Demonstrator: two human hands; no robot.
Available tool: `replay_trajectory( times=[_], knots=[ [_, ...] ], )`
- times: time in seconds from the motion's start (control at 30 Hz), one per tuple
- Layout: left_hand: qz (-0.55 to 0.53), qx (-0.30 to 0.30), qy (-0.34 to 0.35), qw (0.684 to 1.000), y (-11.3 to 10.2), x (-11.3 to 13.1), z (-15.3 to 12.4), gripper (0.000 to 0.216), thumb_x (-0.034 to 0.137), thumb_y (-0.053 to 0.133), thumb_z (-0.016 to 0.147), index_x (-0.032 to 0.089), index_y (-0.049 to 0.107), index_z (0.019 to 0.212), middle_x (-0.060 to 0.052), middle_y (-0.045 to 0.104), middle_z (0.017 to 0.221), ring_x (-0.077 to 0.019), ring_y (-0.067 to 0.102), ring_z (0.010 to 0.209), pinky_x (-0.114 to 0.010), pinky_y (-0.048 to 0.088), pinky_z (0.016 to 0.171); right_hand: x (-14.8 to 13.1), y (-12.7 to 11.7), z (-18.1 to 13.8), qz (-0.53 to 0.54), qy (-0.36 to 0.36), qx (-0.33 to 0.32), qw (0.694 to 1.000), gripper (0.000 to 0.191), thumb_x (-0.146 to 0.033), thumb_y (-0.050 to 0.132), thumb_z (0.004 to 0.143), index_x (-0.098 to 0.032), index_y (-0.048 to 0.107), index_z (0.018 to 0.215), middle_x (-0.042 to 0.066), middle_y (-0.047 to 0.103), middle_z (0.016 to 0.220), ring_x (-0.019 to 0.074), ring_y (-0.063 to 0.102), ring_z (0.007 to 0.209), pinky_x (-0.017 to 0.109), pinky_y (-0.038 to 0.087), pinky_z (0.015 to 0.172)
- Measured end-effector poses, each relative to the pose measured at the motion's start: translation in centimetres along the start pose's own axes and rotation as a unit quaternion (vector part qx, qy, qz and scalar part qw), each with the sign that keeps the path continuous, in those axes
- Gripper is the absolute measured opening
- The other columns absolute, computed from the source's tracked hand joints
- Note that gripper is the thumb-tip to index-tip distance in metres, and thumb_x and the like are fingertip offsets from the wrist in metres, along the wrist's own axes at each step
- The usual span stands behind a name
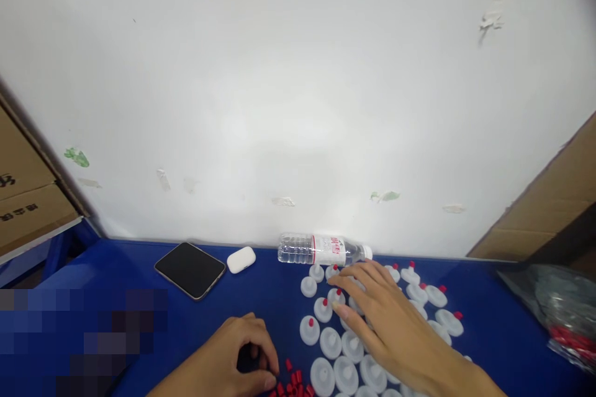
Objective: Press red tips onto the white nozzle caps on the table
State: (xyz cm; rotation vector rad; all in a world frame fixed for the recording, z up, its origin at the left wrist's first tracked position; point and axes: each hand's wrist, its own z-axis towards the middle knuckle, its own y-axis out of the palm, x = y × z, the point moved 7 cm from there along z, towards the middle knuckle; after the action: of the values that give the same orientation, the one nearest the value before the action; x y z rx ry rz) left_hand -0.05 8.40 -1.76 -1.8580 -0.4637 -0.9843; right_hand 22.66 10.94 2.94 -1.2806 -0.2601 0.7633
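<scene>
White discs (330,342) lie around and beneath fingers (359,325) of the right hand (395,319).

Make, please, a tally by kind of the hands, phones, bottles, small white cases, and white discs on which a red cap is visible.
Hands: 2 (left hand, right hand)
Phone: 1
Bottle: 1
Small white case: 1
White discs with visible red cap: 9
Total: 14

The right hand may hide more capped discs.
</scene>
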Motion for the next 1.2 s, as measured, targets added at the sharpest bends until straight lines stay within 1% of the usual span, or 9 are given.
replay_trajectory(
  times=[0.1, 0.2, 0.3, 0.47, 0.6, 0.7, 0.83, 0.97, 1.2],
  knots=[
    [0.013, -0.008, 0.001, 1.0, 0.3, -0.2, 0.3, 0.003, 0.027, 0.08, 0.08, 0.024, 0.08, 0.079, 0.004, 0.068, 0.081, -0.0169, 0.063, 0.084, -0.038, 0.029, 0.116, -0.5, 0.3, 0.1, 0.013, -0.023, -0.027, 0.999, 0.042, -0.045, 0.046, 0.108, -0.03, 0.055, 0.147, 0.007, 0.063, 0.141, 0.0309, 0.053, 0.134, 0.061, 0.035, 0.118],
    [0.038, -0.012, 0.008, 0.999, 0.4, 0.0, 0.3, 0.011, 0.034, 0.076, 0.085, 0.024, 0.079, 0.082, 0.002, 0.068, 0.083, -0.0179, 0.062, 0.085, -0.04, 0.027, 0.118, -0.4, 0.9, 0.8, 0.004, -0.026, -0.046, 0.999, 0.046, -0.048, 0.042, 0.11, -0.028, 0.051, 0.15, 0.009, 0.061, 0.145, 0.0325, 0.05, 0.138, 0.061, 0.034, 0.117],
    [0.056, -0.005, 0.018, 0.998, 0.2, 0.4, -0.1, 0.017, 0.037, 0.069, 0.092, 0.022, 0.076, 0.087, 0.001, 0.067, 0.087, -0.0192, 0.06, 0.088, -0.037, 0.035, 0.109, -0.7, 1.4, 2.2, -0.029, -0.048, -0.054, 0.997, 0.046, -0.047, 0.04, 0.11, -0.022, 0.056, 0.146, 0.012, 0.066, 0.135, 0.0318, 0.058, 0.126, 0.056, 0.042, 0.108],
    [-0.024, 0.015, 0.023, 0.999, -0.5, 0.6, -0.2, 0.032, 0.048, 0.058, 0.099, 0.019, 0.065, 0.088, 0.001, 0.064, 0.084, -0.0181, 0.055, 0.08, -0.027, 0.042, 0.074, -1.3, 1.2, 4.3, -0.082, -0.078, -0.039, 0.993, 0.041, -0.042, 0.04, 0.111, -0.015, 0.067, 0.127, 0.013, 0.073, 0.109, 0.0304, 0.065, 0.107, 0.05, 0.046, 0.097],
    [-0.129, 0.067, 0.033, 0.989, -1.3, 0.2, 0.5, 0.034, 0.051, 0.06, 0.096, 0.019, 0.059, 0.083, 0.0, 0.067, 0.079, -0.0178, 0.057, 0.077, -0.027, 0.042, 0.072, -2.0, 0.5, 4.8, -0.084, -0.097, -0.034, 0.991, 0.039, -0.034, 0.037, 0.111, -0.017, 0.071, 0.101, 0.008, 0.074, 0.088, 0.0261, 0.067, 0.091, 0.045, 0.047, 0.091],
    [-0.181, 0.134, 0.014, 0.974, -2.1, -0.8, 0.8, 0.04, 0.058, 0.065, 0.09, 0.019, 0.062, 0.082, -0.001, 0.069, 0.077, -0.0172, 0.058, 0.072, -0.027, 0.043, 0.068, -2.5, -0.9, 4.3, -0.068, -0.106, -0.018, 0.992, 0.034, -0.031, 0.04, 0.11, -0.019, 0.07, 0.103, 0.006, 0.074, 0.089, 0.0242, 0.068, 0.091, 0.046, 0.044, 0.097],
    [-0.222, 0.174, -0.004, 0.959, -2.2, -1.8, 0.5, 0.048, 0.064, 0.071, 0.084, 0.018, 0.074, 0.099, -0.004, 0.075, 0.086, -0.0188, 0.061, 0.076, -0.028, 0.046, 0.071, -3.3, -2.8, 3.3, 0.055, -0.057, 0.04, 0.996, 0.022, -0.04, 0.061, 0.102, -0.023, 0.067, 0.115, 0.004, 0.074, 0.106, 0.0239, 0.068, 0.098, 0.042, 0.049, 0.095],
    [-0.237, 0.165, 0.019, 0.957, -1.9, -1.7, 0.6, 0.056, 0.068, 0.067, 0.087, 0.015, 0.077, 0.1, -0.006, 0.077, 0.087, -0.018, 0.061, 0.073, -0.028, 0.045, 0.069, -5.5, -1.3, 2.5, 0.152, -0.039, -0.008, 0.988, 0.018, -0.025, 0.065, 0.097, -0.03, 0.065, 0.114, -0.001, 0.07, 0.11, 0.0188, 0.07, 0.092, 0.033, 0.055, 0.083],
    [-0.289, 0.147, 0.064, 0.944, -1.0, -0.8, 0.9, 0.053, 0.067, 0.065, 0.093, 0.016, 0.076, 0.1, -0.005, 0.075, 0.086, -0.0184, 0.068, 0.076, -0.027, 0.047, 0.07, -8.0, 1.6, 2.5, 0.107, -0.16, -0.028, 0.981, 0.023, -0.008, 0.065, 0.091, -0.026, 0.067, 0.104, 0.001, 0.069, 0.108, 0.0163, 0.071, 0.091, 0.024, 0.056, 0.082]
  ],
)
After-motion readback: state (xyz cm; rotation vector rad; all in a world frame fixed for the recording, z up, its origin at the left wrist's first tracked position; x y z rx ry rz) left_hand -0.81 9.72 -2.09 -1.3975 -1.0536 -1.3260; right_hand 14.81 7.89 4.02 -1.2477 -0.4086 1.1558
